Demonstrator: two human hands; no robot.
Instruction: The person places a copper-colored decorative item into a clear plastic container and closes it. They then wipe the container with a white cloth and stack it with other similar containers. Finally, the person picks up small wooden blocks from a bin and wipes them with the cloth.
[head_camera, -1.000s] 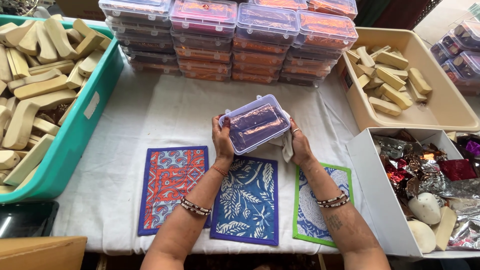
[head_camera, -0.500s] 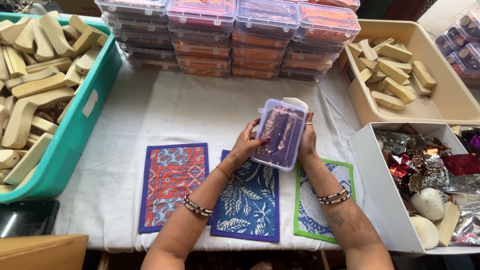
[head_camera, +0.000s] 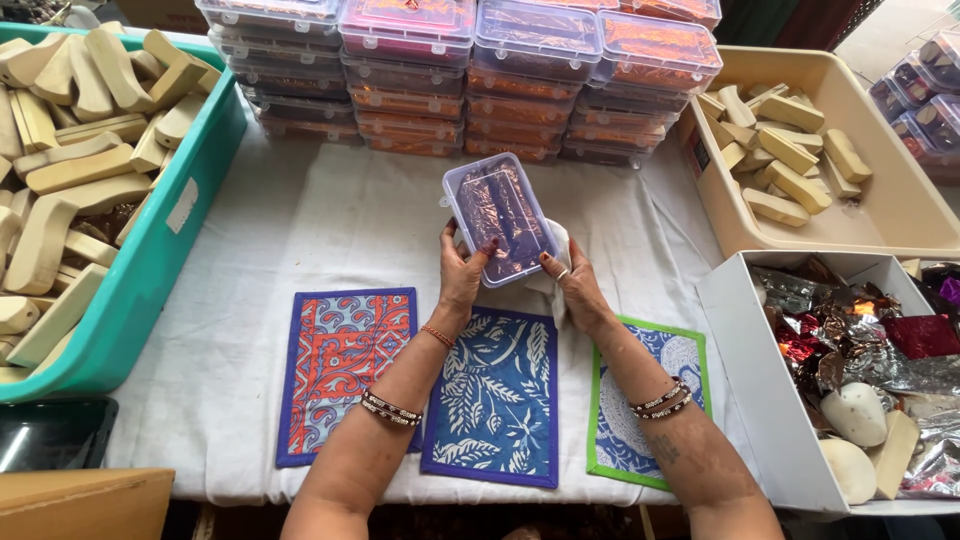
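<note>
Bare forearms; beaded bangles on both wrists; painted nails.

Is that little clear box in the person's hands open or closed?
Closed: the clear box has its lid seated all round, held tilted between the left hand and right hand.

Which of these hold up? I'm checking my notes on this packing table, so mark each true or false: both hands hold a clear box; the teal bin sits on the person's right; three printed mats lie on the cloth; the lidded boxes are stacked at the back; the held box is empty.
1. Left hand and right hand hold the clear box: true.
2. The teal bin is on the right: false, left.
3. Three printed mats: true.
4. Stacked lidded boxes at back: true.
5. Held box empty: false, dark contents show.
</note>
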